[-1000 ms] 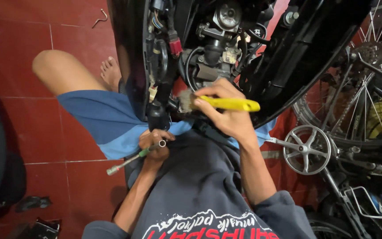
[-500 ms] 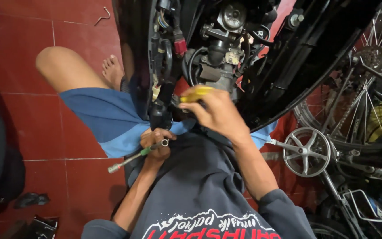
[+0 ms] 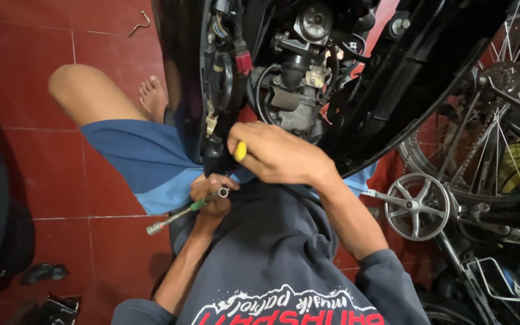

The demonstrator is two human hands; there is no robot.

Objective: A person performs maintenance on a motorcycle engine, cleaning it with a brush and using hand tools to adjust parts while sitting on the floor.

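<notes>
The right hand (image 3: 281, 155) has its fingers curled tight round a yellow-handled tool (image 3: 240, 151) beneath the motorbike engine (image 3: 299, 90), wrist bent inward, while the left hand (image 3: 212, 194), at the lap, grips a slim green-handled socket wrench (image 3: 186, 210)

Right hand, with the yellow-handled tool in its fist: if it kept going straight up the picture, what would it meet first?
Most likely the grey engine part directly above the right hand, amid black hoses. Depth is unclear from this head view, so the gap between them cannot be judged.
</notes>
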